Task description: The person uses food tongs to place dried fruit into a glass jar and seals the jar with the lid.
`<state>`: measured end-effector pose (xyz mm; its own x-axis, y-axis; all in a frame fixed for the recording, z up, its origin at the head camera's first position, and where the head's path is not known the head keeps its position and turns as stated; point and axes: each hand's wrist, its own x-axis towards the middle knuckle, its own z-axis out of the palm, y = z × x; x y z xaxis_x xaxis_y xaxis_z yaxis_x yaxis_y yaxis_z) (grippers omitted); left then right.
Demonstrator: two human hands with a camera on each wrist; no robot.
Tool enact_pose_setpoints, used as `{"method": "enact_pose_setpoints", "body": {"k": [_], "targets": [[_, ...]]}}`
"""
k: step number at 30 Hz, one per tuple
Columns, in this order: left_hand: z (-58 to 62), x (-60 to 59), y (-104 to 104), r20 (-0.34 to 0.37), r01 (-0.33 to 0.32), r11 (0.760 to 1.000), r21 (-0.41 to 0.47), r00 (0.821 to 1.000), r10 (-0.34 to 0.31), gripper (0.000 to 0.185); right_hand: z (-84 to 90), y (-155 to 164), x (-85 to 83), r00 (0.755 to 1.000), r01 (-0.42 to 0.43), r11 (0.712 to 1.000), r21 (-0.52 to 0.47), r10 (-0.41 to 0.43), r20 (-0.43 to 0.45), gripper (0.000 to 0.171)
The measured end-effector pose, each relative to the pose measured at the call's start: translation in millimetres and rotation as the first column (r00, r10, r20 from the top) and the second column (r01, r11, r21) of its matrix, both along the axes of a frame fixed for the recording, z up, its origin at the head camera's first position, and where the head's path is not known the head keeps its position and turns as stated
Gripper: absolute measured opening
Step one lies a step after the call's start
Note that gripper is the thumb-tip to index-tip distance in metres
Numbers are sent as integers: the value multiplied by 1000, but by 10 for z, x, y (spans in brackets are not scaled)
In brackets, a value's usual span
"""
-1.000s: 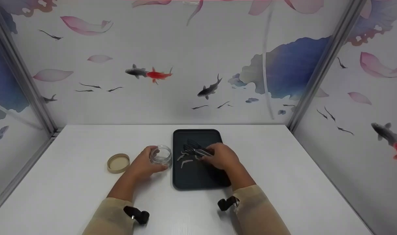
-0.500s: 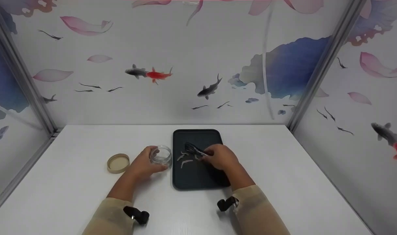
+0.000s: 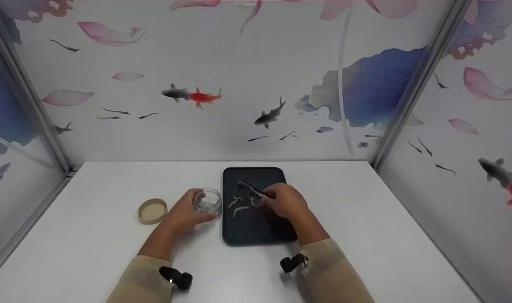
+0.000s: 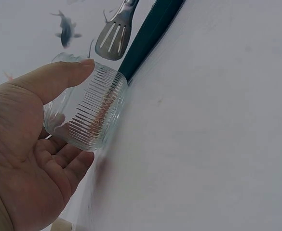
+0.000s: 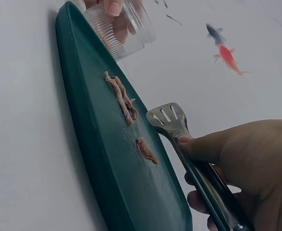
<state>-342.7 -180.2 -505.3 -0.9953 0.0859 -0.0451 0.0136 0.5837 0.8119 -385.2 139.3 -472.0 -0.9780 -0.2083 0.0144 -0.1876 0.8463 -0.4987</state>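
Left hand (image 3: pixel 184 212) curls around the jar (image 3: pixel 207 199) while right hand (image 3: pixel 284 201) grips tongs (image 3: pixel 251 190) over the tray's (image 3: pixel 256 235) strips (image 3: pixel 239 209); picking-up step, seemingly needing the tongs lowered onto one strip.

A round tan lid (image 3: pixel 152 210) lies flat on the white desk (image 3: pixel 92 235), toward its left side. Behind and to both sides stand white panels printed with pink petals, a blue leaf (image 3: pixel 372 86), dark fish (image 3: pixel 269 114) and a red and black fish (image 3: pixel 191 94). Grey metal posts (image 3: pixel 420 80) mark the corners where the panels meet.
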Motion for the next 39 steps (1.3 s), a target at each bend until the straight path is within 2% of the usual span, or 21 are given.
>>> {"method": "enact_pose_setpoints", "body": {"k": [13, 31, 39], "targets": [[-2, 0, 9, 15, -26, 1000, -16, 1000, 27, 101, 120, -46, 72, 1000, 18, 999, -35, -18, -9, 13], [-14, -4, 1, -10, 5, 1000, 4, 1000, -5, 101, 336, -244, 318, 996, -56, 995, -76, 50, -80, 22], [-13, -20, -1, -10, 5, 1000, -9, 1000, -5, 102, 405, -359, 423, 992, -68, 996, -59, 61, -114, 26]]}}
